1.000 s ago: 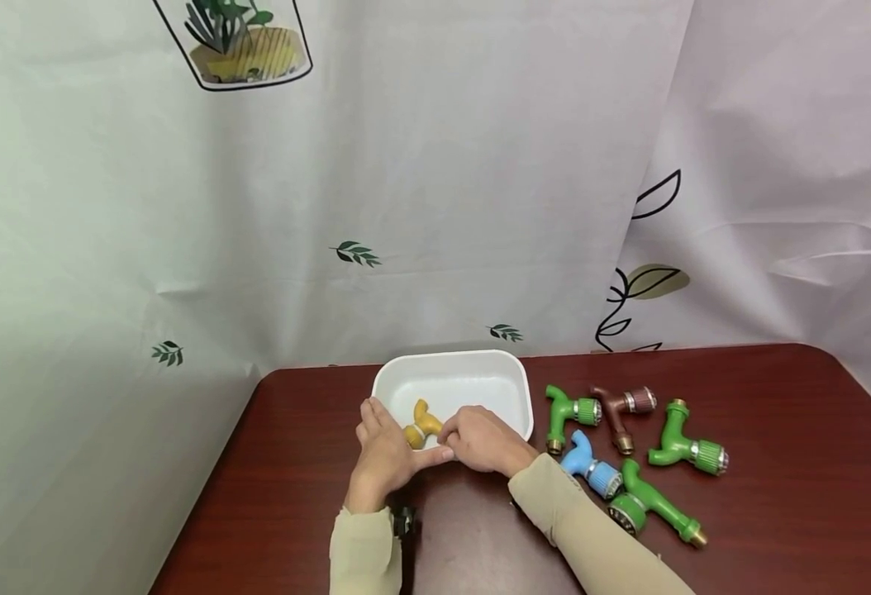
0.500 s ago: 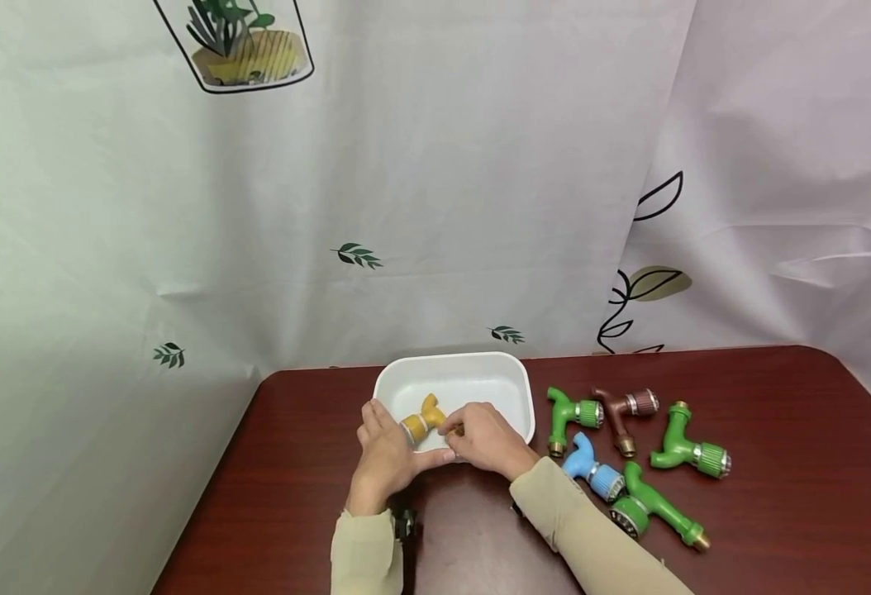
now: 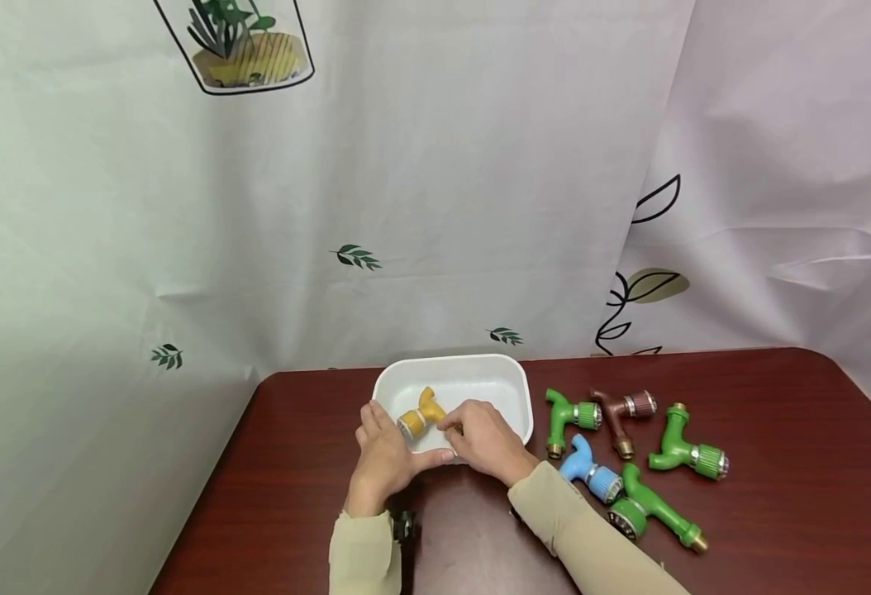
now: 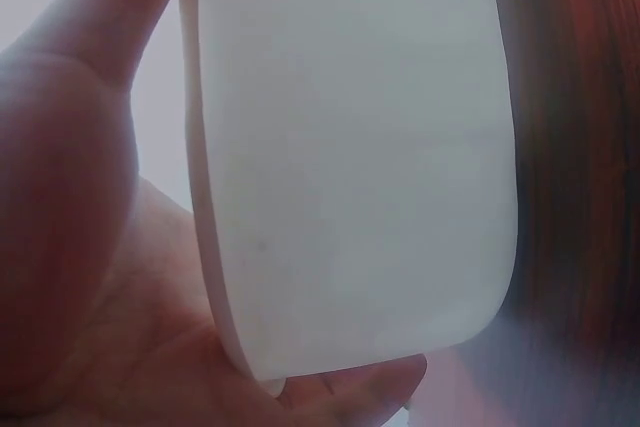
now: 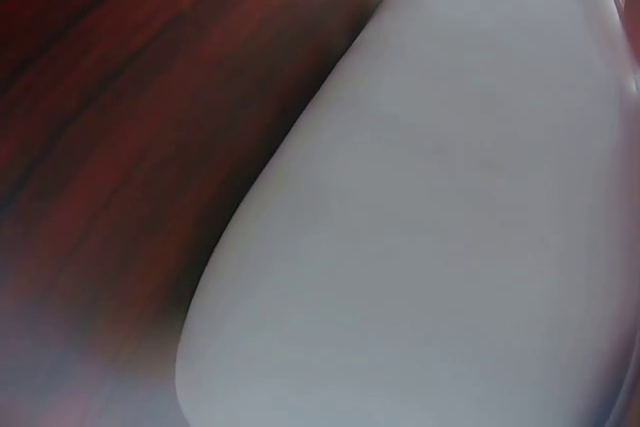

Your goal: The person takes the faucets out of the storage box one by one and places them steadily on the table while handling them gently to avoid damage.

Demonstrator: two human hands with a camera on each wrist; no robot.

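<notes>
A yellow plastic tap [image 3: 430, 406] with a ribbed knob is in the white tray [image 3: 498, 397], toward its near left part. My right hand [image 3: 486, 438] reaches over the tray's front rim and pinches the tap's threaded end, which the fingers mostly hide. At the near left corner, my left hand [image 3: 387, 453] holds the tray, fingers along the left side and thumb along the front rim. The left wrist view shows that hand [image 4: 110, 277] wrapped about the corner of the tray wall [image 4: 350, 167]. Only the tray's outer wall [image 5: 420, 207] and the table show clearly in the right wrist view.
Right of the tray, several taps lie on the dark red table [image 3: 792, 512]: a green one [image 3: 560, 421], a brown one [image 3: 614, 413], a blue one [image 3: 590, 468], a long green one [image 3: 654, 500] and another green one [image 3: 677, 442]. A printed curtain [image 3: 435, 165] hangs behind.
The yellow tap has turned in my right hand, its knob end swinging out so the knob shows more fully. My left hand has kept its place on the tray.
</notes>
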